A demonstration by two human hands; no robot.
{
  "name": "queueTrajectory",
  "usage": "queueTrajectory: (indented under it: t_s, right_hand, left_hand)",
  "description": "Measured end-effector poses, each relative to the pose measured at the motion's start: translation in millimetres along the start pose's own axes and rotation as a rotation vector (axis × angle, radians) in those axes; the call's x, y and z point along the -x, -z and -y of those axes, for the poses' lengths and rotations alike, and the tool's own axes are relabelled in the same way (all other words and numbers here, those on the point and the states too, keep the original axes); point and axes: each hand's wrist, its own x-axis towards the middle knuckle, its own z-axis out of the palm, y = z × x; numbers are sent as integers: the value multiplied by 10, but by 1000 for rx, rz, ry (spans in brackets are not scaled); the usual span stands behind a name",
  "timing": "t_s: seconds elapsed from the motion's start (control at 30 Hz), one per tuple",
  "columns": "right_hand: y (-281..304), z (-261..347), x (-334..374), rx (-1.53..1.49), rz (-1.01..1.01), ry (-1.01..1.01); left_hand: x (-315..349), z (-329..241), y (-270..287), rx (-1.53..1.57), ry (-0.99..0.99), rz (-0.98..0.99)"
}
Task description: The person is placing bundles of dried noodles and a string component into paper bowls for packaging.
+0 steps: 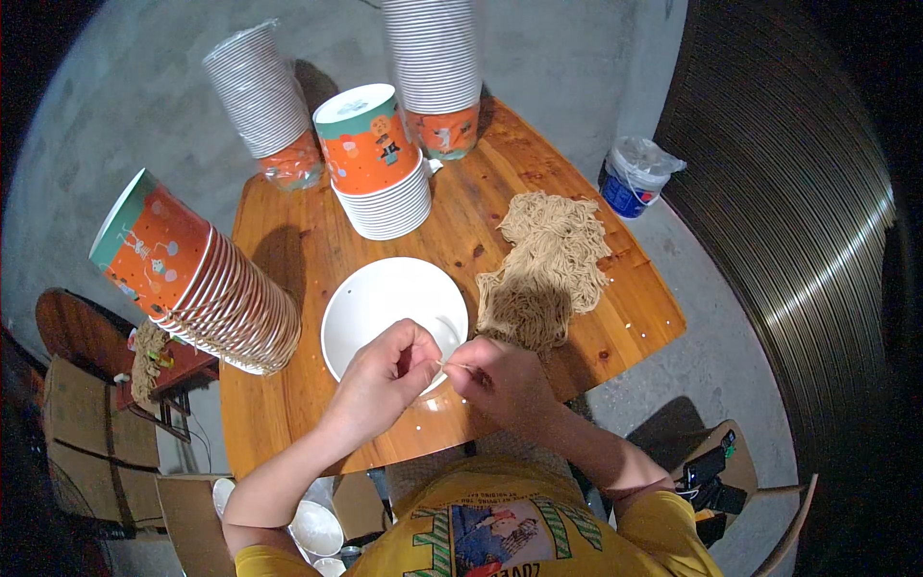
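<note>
Over the near rim of a round white tub (385, 293), my left hand (392, 373) and my right hand (502, 382) meet with their fingertips almost touching. Both are closed in a pinch on a thin tan string (448, 364), most of which the fingers hide. The tub has its open side toward me. A pile of tan strings (548, 252) lies to its right, part of it in the shadow by my right hand. At the left, a tilted stack of orange printed paper tubs (213, 279) has similar strings across its rims.
An upside-down tub stack (379, 163) stands beyond the white tub on the wooden table (433, 438). Farther back are a plastic-wrapped stack (260, 101) and a tall stack (437, 72). A blue-and-white bucket (633, 178) sits on the floor; cardboard boxes (101, 433) stand at the left.
</note>
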Motion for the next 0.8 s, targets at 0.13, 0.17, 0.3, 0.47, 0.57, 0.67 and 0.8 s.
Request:
queueTrajectory:
  t_s: [0.13,0.17,0.3,0.47,0.57,0.67,0.8]
  right_hand:
    - [10,36,-29,-22,4,-17]
    - [16,40,-31,-10,19,-35]
    - [26,24,-34,54,50,-10]
    - [0,3,-21,32,2,28]
    - [30,98,-62,-114,52,-211]
    - [65,113,-88,-189,93,-301]
    - [36,98,-84,-204,76,-288]
  left_hand:
    - [11,-14,1,14,26,11]
    - [9,-12,-1,33,27,12]
    - [-3,19,-10,74,12,1]
    - [-10,50,-13,35,-19,-18]
    - [-15,111,3,6,-53,-50]
    - [-13,103,36,5,-46,-24]
    - [-14,22,42,85,6,71]
